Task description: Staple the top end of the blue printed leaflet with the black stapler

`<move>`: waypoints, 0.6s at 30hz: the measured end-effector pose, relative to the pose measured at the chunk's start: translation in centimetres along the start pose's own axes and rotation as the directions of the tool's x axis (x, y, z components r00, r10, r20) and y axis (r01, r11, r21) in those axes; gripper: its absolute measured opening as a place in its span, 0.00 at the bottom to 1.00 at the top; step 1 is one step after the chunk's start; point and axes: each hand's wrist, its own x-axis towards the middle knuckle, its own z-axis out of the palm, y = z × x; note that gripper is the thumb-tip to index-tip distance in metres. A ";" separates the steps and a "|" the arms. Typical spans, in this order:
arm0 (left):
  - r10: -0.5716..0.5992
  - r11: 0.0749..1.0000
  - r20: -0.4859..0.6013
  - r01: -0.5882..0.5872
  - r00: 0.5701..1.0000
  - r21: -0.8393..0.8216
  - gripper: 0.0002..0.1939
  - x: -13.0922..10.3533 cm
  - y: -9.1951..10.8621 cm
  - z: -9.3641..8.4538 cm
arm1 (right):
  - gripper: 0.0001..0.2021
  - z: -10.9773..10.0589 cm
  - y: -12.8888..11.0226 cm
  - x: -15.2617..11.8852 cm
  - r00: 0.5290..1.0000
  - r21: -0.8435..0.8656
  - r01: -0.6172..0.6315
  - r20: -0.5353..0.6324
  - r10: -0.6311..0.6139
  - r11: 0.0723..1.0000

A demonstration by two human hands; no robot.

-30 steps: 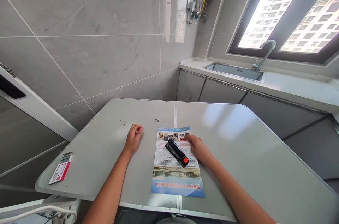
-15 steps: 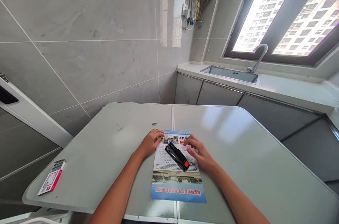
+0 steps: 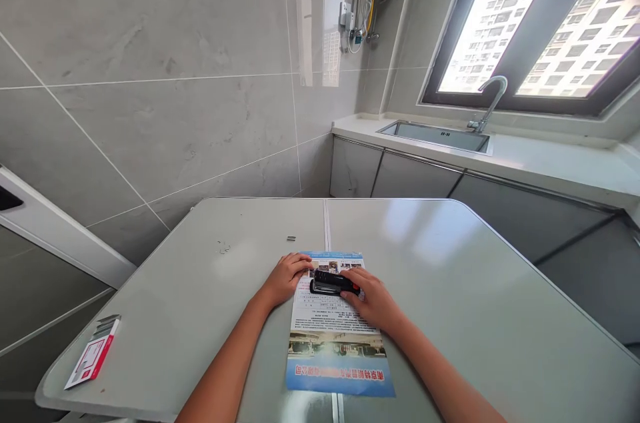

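Note:
A printed sheet point(image 3: 340, 345) with blue ends lies on the pale table, its upper part under my hands. Across its upper part lies a black stapler point(image 3: 328, 282), roughly sideways, its orange-marked end at the right. My right hand point(image 3: 369, 296) is closed around that right end, thumb below and fingers on top. At the sheet's upper left edge, my left hand point(image 3: 289, 278) rests flat with fingers stretched out, the fingertips near the stapler's left end.
Small staple strips point(image 3: 291, 238) lie beyond the sheet on the table point(image 3: 425, 316). A red and white packet point(image 3: 94, 354) is at the left edge. Behind the table stand a counter with a sink point(image 3: 435, 136) and a tiled wall.
My right hand has taken hold of the stapler, which has turned from slanting to nearly sideways. The left hand stays at the sheet's edge. The camera view has shifted slightly.

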 end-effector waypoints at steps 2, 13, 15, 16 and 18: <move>0.000 0.996 0.005 0.000 1.000 -0.085 0.18 -0.1 0.4 -0.6 | 0.17 0.2 0.7 0.2 0.999 0.049 -0.044 -0.023 0.046 0.998; 0.018 0.996 0.114 -0.007 0.993 -0.090 0.20 -0.4 0.9 -1.1 | 0.14 0.6 2.8 0.5 0.960 0.228 -0.164 -0.187 0.209 0.960; 0.013 0.997 0.096 -0.006 0.995 -0.077 0.19 -0.4 0.9 -0.9 | 0.14 0.6 3.0 0.5 0.958 0.249 -0.155 -0.197 0.206 0.956; 0.014 0.997 0.089 -0.008 0.996 -0.072 0.18 -0.4 0.9 -0.8 | 0.13 0.6 3.0 0.5 0.957 0.260 -0.152 -0.203 0.208 0.954; 0.018 0.998 0.084 -0.012 0.996 -0.065 0.17 -0.5 0.9 -0.7 | 0.13 0.6 3.0 0.6 0.952 0.279 -0.154 -0.215 0.218 0.948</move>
